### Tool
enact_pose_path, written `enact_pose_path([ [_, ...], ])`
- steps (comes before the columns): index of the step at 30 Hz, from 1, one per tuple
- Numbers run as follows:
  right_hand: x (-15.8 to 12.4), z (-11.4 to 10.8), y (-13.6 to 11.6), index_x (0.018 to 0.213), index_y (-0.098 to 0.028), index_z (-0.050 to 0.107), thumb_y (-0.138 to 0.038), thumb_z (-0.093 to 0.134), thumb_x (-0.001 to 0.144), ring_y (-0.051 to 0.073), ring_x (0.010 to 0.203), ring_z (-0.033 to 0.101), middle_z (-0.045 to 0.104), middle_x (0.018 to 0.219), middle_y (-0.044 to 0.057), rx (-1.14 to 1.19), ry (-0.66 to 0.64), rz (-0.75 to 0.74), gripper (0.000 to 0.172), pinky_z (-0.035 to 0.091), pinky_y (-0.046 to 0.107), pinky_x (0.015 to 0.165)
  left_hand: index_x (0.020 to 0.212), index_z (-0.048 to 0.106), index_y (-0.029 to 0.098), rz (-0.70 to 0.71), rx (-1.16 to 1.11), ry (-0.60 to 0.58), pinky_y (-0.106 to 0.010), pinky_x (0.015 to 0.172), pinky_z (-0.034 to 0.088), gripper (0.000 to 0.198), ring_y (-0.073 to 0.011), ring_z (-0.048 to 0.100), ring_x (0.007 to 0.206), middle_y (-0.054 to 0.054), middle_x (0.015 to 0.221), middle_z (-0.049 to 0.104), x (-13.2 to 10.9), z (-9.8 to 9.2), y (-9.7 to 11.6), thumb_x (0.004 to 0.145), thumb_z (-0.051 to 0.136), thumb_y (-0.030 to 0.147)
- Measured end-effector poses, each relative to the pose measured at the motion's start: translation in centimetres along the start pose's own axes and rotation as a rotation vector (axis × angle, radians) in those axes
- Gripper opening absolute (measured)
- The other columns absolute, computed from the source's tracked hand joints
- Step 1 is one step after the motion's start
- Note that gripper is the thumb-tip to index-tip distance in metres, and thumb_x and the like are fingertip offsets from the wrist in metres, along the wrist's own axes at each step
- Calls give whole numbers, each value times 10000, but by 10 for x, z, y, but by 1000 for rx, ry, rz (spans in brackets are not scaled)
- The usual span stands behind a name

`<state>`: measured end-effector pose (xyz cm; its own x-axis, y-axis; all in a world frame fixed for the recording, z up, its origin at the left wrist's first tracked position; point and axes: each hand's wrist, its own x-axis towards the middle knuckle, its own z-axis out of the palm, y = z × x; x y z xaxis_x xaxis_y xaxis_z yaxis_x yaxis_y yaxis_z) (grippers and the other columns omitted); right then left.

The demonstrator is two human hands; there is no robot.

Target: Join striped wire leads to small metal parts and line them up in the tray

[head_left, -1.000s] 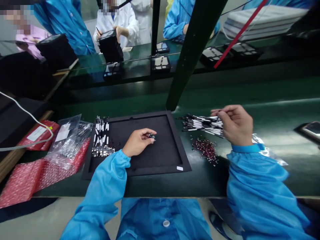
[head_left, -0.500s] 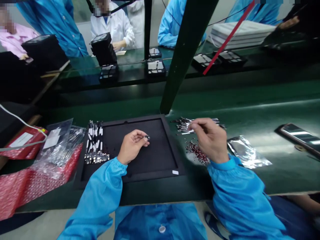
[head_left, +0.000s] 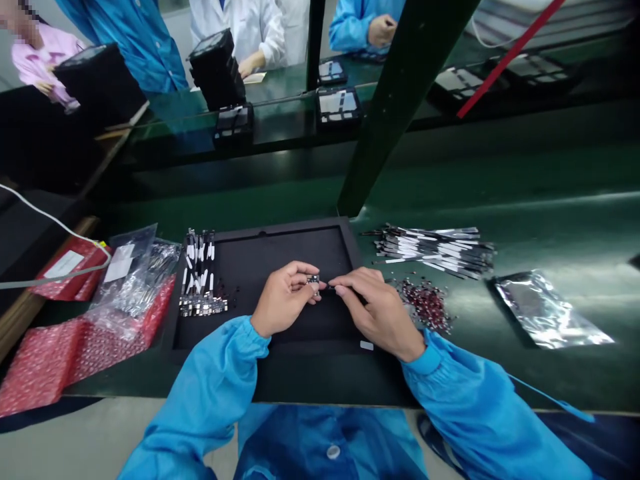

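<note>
Over the black tray [head_left: 260, 235], my left hand [head_left: 286, 298] pinches a small circuit board [head_left: 313, 280] between thumb and fingers. My right hand [head_left: 379, 305] is just to its right, closed on a thin dark piece [head_left: 329, 287] whose tip meets or nearly meets the board. Along the tray's left side lie several flat strips [head_left: 200, 257] with white labels and small boards [head_left: 200, 305]. Right of the tray are a pile of dark and white strips [head_left: 435, 250] and a heap of tiny red and silver parts [head_left: 426, 303].
A silver bag [head_left: 545, 307] lies at the right. Red bubble wrap [head_left: 45, 353] and clear plastic bags [head_left: 135, 283] are at the left. A green post [head_left: 390, 100] rises behind the tray. Across the bench stand stacked black trays [head_left: 215, 70] and several people.
My right hand has moved left from the strip pile to beside my left hand, over the tray. The board in my left hand now shows more clearly. The camera view has shifted.
</note>
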<state>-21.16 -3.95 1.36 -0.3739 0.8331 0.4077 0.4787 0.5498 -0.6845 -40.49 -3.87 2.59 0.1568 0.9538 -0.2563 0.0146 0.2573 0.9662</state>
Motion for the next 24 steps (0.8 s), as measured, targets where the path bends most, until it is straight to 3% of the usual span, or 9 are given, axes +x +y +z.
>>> enact_pose_path([
  [3,-3,3,2,1093,-217,629,-191,517,985,225,852,619,691,885,44,28,12,53,158,425,394,825,1088,613,107,-37,5,-16,-253,615,572,295,-143,703,654,-85,855,743,1,0,0,818,697,191],
  [7,-7,8,3,1287,-219,535,-172,555,957,231,946,632,703,871,18,73,57,102,334,432,396,905,1041,633,85,-70,25,-45,-239,605,575,234,-140,698,622,-48,721,707,0,1,4,824,672,163],
  [24,-9,17,7,1300,-231,524,-112,583,944,209,819,613,710,881,22,27,182,-73,380,409,428,909,980,644,116,-67,28,-82,-258,664,597,245,-167,732,708,-51,763,723,-1,2,-3,791,752,228],
])
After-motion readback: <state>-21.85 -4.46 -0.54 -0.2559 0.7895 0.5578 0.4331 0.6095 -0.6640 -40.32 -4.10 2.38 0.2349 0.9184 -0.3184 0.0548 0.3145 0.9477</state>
